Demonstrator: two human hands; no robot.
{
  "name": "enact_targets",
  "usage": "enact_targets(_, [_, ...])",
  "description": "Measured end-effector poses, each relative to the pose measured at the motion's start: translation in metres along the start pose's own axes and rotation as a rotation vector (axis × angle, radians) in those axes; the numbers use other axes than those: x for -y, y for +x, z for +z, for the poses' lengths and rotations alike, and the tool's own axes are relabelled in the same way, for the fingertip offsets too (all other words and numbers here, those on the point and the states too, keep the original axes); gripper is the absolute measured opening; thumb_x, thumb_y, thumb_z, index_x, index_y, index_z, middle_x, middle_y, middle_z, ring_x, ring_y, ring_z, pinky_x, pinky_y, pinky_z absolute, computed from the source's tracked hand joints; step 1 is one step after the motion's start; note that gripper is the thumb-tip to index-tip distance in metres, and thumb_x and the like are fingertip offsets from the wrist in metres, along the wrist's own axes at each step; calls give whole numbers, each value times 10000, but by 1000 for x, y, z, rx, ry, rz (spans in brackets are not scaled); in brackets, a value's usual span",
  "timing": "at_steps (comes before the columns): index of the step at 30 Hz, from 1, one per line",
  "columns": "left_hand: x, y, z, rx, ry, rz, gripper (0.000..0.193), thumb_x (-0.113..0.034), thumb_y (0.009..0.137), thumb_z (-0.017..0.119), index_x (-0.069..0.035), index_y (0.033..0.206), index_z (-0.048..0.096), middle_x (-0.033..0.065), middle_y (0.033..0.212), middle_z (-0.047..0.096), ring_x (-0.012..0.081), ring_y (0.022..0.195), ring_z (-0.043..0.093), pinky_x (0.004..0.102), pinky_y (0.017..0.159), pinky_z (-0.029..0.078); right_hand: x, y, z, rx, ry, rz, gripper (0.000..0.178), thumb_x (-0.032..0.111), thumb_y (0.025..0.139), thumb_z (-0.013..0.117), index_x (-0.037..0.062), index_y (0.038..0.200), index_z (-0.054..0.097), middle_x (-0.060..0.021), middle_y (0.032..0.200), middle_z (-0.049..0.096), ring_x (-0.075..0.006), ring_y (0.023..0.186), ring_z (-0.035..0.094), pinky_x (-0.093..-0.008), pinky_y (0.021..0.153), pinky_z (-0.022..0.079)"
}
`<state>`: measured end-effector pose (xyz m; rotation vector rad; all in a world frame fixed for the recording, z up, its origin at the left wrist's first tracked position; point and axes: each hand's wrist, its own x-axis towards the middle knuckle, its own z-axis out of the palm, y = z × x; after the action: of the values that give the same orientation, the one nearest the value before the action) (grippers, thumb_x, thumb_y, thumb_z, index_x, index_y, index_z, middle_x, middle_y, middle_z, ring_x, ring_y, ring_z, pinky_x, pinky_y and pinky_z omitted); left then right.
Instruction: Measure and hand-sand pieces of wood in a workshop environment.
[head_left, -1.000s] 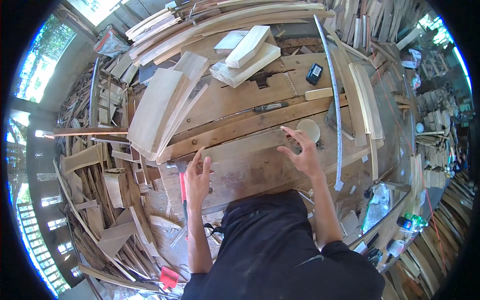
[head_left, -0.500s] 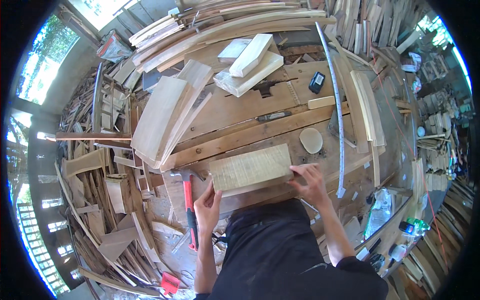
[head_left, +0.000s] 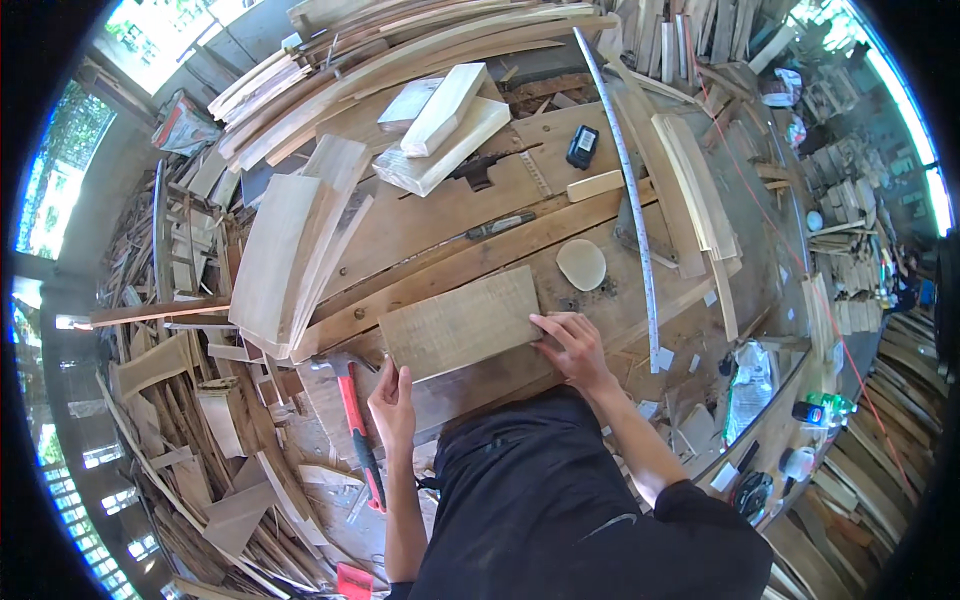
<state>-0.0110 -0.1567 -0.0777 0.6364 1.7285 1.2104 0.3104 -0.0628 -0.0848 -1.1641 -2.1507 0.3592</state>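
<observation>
A rectangular wooden board [head_left: 460,322] is held between my two hands over the near side of the workbench [head_left: 405,235]. My left hand [head_left: 392,405] pinches its near left corner, thumb and fingers pointing up. At the board's right end, my right hand [head_left: 574,348] grips the edge between thumb and fingers. A hammer [head_left: 357,425] with a red and black handle lies just left of my left hand. Beyond the right end sits a pale round wooden disc [head_left: 581,265].
Thin boards [head_left: 285,245] are stacked at left, thick blocks [head_left: 445,130] at the back. A chisel-like tool [head_left: 500,225], a black tape measure [head_left: 582,147] and a long metal ruler [head_left: 630,200] lie on the bench. Scrap wood [head_left: 200,440] piles up at left.
The board has tilted so its near edge shows as a thinner strip. Both hands keep hold of its ends. The whole view has shifted, with bench items now further left.
</observation>
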Motion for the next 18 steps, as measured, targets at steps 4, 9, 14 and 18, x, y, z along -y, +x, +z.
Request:
enact_targets(4, [-13, 6, 12, 43, 10, 37, 612, -177, 1066, 672, 140, 1532, 434, 216, 1491, 591, 197, 1332, 591, 310, 1148, 439, -14, 11, 1, 20, -8, -38, 565, 212, 798, 862, 140, 1334, 698, -73, 1080, 709, -276, 999, 692, -409, 888, 580])
enact_targets(9, [-27, 11, 22, 49, 24, 66, 628, -177, 1065, 674, 143, 1541, 419, 215, 1501, 582, 187, 1329, 590, 304, 1138, 446, -18, 17, 4, 56, -61, -30, 619, 203, 806, 858, 148, 1393, 669, -73, 1161, 690, -271, 1048, 681, -406, 919, 569])
enact_targets(14, [-29, 16, 31, 13, -11, 134, 670, -191, 1057, 687, 140, 1559, 391, 215, 1510, 574, 184, 1317, 597, 300, 1122, 459, -9, 8, 6, 91, -13, -37, 639, 145, 889, 788, 99, 1493, 584, -125, 1247, 664, -308, 1157, 646, -423, 1007, 510])
enact_targets(18, [-27, 22, 35, -6, -19, 143, 722, -213, 1040, 709, 145, 1567, 369, 223, 1517, 568, 191, 1313, 602, 306, 1113, 468, -5, 4, 8, 95, -4, -26, 645, 123, 918, 748, 49, 1523, 537, -155, 1293, 657, -323, 1191, 637, -428, 1032, 494])
